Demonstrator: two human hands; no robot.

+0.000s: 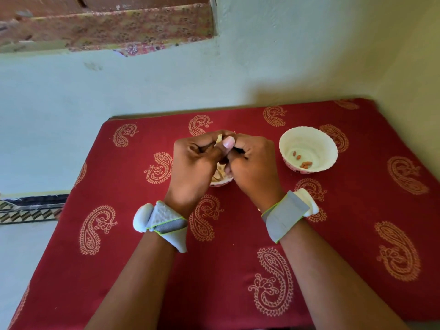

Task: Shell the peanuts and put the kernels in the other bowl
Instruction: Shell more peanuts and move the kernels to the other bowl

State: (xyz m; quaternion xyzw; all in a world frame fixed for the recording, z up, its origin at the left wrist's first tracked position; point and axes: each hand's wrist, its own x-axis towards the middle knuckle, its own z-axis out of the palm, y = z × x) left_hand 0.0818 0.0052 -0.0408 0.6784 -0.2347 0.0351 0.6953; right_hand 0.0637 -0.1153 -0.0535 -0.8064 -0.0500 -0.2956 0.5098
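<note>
Centrally in the frame, both hands are meeting above a small white bowl of peanut shells [220, 181], which is mostly hidden beneath them. The left hand [192, 160] is curling its fingers and pressing its thumb against a pale tan peanut shell [219, 137] that is peeking out at the top between the two hands. The right hand [252, 160] is curling its fingers round the same shell from the other side, so both hands are gripping it together. To the right of the hands, a white scalloped plastic bowl [309, 136] is sitting well apart from them on a red cloth with gold paisley print [238, 270], and a few reddish-brown peanut kernels [306, 164] are lying in its bottom. Each wrist is wearing a grey strap with a white device: the left wristband [164, 223] at lower centre-left, the right wristband [287, 214] at lower centre-right. A pale green wall [166, 86] is filling the upper part of the frame.
</note>
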